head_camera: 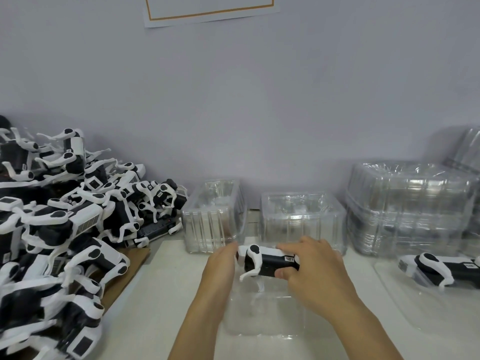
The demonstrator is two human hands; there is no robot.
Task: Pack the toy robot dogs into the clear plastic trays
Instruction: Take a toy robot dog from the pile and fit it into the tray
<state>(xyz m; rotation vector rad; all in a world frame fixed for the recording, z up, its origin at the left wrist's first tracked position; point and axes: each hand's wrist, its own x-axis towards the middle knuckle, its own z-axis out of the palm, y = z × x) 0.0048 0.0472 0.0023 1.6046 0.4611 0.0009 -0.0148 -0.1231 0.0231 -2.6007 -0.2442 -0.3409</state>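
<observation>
1. Current state: the right hand (315, 268) grasps the toy robot dog (267, 261) around its black body, fingers over the top and thumb underneath. The left hand (220, 266) touches the dog's white front end; whether its fingers curl round that end cannot be told. The dog is held horizontally just above the clear plastic tray (265, 315) that lies open on the worktop (161, 294) directly in front of the person.
2. Risk, leg fouling: one white leg hangs down and forward from the body. If the dog is lowered without the leg being folded or aligned with the tray recess, the leg may catch on the tray rim and keep the body from seating.
3. Risk, tray shift: the tray is thin, light and not held by either hand. Downward pressure at an angle could slide or tip it.
4. Risk, poor visibility: the tray is transparent against a pale worktop, so the recess outline is hard to judge and misplacement is possible.
5. Risk, pile collapse: the pile of unpacked dogs (65, 216) at left is stacked loosely with legs interlocked. A knock could spill units onto the working area.
6. Reference: 1 packed dog (439, 268) lies in a tray at right; stacked empty trays (405, 203) stand behind it.
7. Markings: a small label on the held dog's side is present but illegible. White stickers resembling barcodes or QR codes show on several piled dogs; none is readable. The orange-bordered sheet (210, 9) on the wall shows no visible text.
</observation>
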